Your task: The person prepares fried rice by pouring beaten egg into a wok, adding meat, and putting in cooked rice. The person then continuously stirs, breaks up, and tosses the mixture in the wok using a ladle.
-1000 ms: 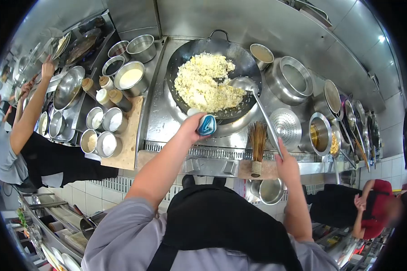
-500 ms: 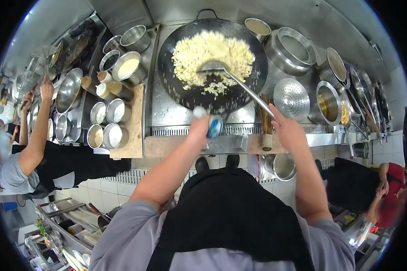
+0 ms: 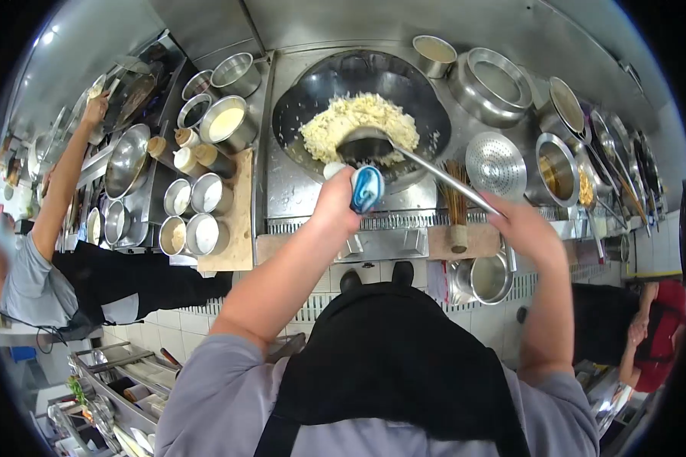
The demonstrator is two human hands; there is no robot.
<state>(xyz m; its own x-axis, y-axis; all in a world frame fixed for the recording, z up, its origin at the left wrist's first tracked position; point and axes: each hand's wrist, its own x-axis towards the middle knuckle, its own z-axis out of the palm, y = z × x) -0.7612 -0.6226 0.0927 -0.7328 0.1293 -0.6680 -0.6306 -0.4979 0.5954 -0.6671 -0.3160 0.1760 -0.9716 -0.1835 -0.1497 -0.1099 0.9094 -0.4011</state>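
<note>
A large dark wok (image 3: 362,68) sits on the stove with a heap of yellow-white fried rice (image 3: 351,118) in it. My left hand (image 3: 338,199) is closed round a blue-and-white cloth (image 3: 367,189) at the wok's near rim; any wok handle there is hidden. In my right hand (image 3: 530,228) is the long handle of a metal ladle (image 3: 446,177). The ladle's bowl rests against the near side of the rice, toward the wok's front. Some loose grains cling to the wok wall.
Left of the wok, a wooden board (image 3: 240,221) holds metal tubs (image 3: 204,232) and squeeze bottles (image 3: 187,160). To the right are a bamboo brush (image 3: 457,221), a perforated skimmer (image 3: 495,164) and a large pot (image 3: 484,103). Co-workers (image 3: 42,266) (image 3: 659,327) stand on both sides.
The wok has tipped toward me, its far wall now showing more. The rice has gathered into a smaller heap nearer the front. My right hand has moved right and down with the ladle.
</note>
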